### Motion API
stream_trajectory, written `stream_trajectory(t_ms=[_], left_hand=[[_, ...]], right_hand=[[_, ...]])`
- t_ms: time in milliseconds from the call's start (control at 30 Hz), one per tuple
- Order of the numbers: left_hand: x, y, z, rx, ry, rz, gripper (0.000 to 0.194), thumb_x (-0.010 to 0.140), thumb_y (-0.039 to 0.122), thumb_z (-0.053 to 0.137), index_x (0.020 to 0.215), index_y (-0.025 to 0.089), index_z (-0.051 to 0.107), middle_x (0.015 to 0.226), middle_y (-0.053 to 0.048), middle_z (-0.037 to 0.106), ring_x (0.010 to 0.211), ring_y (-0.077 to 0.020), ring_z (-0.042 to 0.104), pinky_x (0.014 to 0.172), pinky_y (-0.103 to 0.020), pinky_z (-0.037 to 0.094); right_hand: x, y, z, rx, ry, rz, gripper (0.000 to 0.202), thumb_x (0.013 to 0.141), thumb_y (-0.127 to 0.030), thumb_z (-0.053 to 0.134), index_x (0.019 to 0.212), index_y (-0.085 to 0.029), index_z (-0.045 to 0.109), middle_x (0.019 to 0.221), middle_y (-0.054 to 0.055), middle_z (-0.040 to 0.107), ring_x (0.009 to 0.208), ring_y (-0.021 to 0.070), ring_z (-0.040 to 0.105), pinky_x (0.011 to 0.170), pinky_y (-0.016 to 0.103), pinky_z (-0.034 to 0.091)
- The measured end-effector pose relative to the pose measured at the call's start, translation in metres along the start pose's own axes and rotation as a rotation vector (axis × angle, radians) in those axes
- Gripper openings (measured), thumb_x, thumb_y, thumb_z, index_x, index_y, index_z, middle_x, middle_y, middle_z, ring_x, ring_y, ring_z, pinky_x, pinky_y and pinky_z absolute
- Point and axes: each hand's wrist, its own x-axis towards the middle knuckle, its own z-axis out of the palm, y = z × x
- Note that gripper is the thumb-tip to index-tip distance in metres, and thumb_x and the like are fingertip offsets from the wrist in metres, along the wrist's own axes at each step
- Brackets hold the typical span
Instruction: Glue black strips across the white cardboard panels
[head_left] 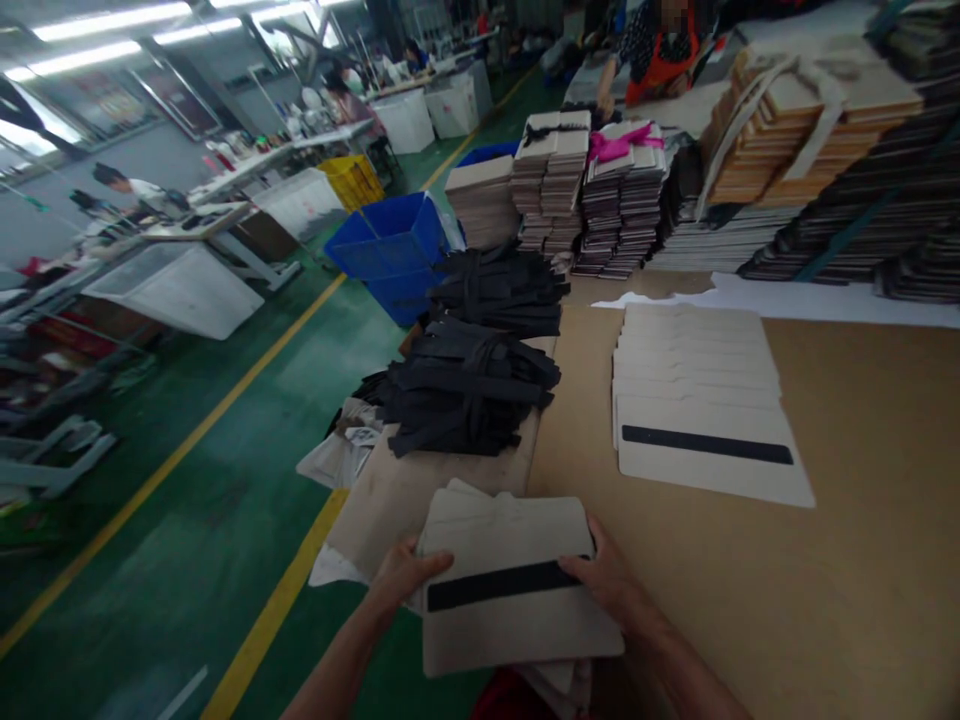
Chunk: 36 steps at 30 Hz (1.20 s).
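Factory workshop, clear enough on my remote feed: green floor with yellow lane lines, fluorescent tubes overhead, workers along rows of worktables, a blue plastic bin, a yellow crate, and I see tied stacks of flat panels and bundled black strips.

**Panel stack between left grip and right grip**

Across the stack's top panel, between both grips, lies a strip. Ahead of the left grip, near the desk's left edge, a strip bundle sits before another bundle; a bin stands left of the latter. Ahead and right of the right grip, fanned panels lie on the desk, with piles farther beyond.
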Motion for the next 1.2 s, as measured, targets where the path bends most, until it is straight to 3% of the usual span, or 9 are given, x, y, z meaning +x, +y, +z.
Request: stream_trajectory(t_ms=[167,267,367,533,700,867,1033,1200], left_hand=[[-0.014,-0.004,0.061,-0.054,-0.025,0.055,0.053,0.061,0.046,0.077,0.104,0.015,0.066,0.088,-0.007,0.077,0.082,-0.0293,0.073,0.068,-0.035,0.059],[-0.017,-0.006,0.096,0.036,0.002,0.119,0.045,0.064,0.038,0.073,0.103,0.018,0.064,0.094,-0.006,0.076,0.091,-0.0287,0.071,0.076,-0.035,0.057],[-0.016,-0.008,0.114,0.143,0.062,0.171,0.044,0.064,0.034,0.070,0.104,0.017,0.062,0.099,-0.006,0.074,0.097,-0.0278,0.068,0.081,-0.034,0.055],[-0.013,-0.007,0.114,0.036,0.015,0.121,0.050,0.064,0.037,0.071,0.107,0.013,0.060,0.100,-0.010,0.074,0.094,-0.0267,0.069,0.078,-0.031,0.055],[-0.017,0.006,0.112,-0.071,-0.029,0.030,0.056,0.071,0.053,0.071,0.110,0.013,0.063,0.104,-0.012,0.074,0.095,-0.0287,0.070,0.077,-0.033,0.056],[-0.018,0.014,0.117,-0.133,-0.088,0.011,0.054,0.077,0.057,0.065,0.110,0.014,0.065,0.102,-0.011,0.075,0.091,-0.0280,0.072,0.075,-0.032,0.057],[-0.015,0.009,0.119,-0.085,-0.031,0.052,0.053,0.077,0.056,0.064,0.111,0.015,0.065,0.101,-0.010,0.075,0.093,-0.0267,0.071,0.077,-0.031,0.055],[-0.019,0.011,0.123,0.048,0.067,0.108,0.056,0.077,0.059,0.058,0.108,0.013,0.064,0.103,-0.013,0.073,0.100,-0.0307,0.068,0.086,-0.037,0.051]], right_hand=[[-0.003,0.024,-0.061,-0.175,0.071,-0.086,0.083,0.066,-0.038,0.061,0.140,-0.008,0.040,0.129,0.016,0.058,0.117,0.0277,0.055,0.104,0.040,0.040],[-0.007,0.051,-0.089,-0.383,0.275,-0.226,0.073,0.072,-0.038,0.056,0.137,-0.007,0.043,0.138,0.018,0.048,0.129,0.0287,0.044,0.113,0.042,0.030],[-0.011,0.074,-0.099,-0.541,0.440,-0.313,0.061,0.080,-0.039,0.049,0.133,-0.007,0.048,0.140,0.019,0.044,0.132,0.0306,0.039,0.114,0.046,0.029],[-0.019,0.088,-0.091,-0.615,0.544,-0.393,0.049,0.087,-0.035,0.045,0.129,-0.011,0.051,0.134,0.017,0.047,0.126,0.0308,0.042,0.109,0.050,0.036],[-0.027,0.088,-0.079,-0.674,0.574,-0.470,0.038,0.090,-0.033,0.044,0.120,-0.014,0.057,0.135,0.017,0.045,0.126,0.0310,0.041,0.107,0.050,0.037],[-0.026,0.097,-0.068,-0.654,0.638,-0.403,0.046,0.088,-0.034,0.046,0.127,-0.009,0.052,0.130,0.019,0.049,0.122,0.0322,0.043,0.104,0.051,0.038],[-0.024,0.099,-0.064,-0.639,0.674,-0.394,0.046,0.087,-0.038,0.048,0.123,-0.011,0.054,0.128,0.020,0.050,0.120,0.0332,0.044,0.103,0.053,0.037],[-0.029,0.097,-0.061,-0.632,0.692,-0.439,0.045,0.089,-0.036,0.045,0.125,-0.009,0.052,0.128,0.021,0.050,0.119,0.0326,0.045,0.101,0.052,0.039]])
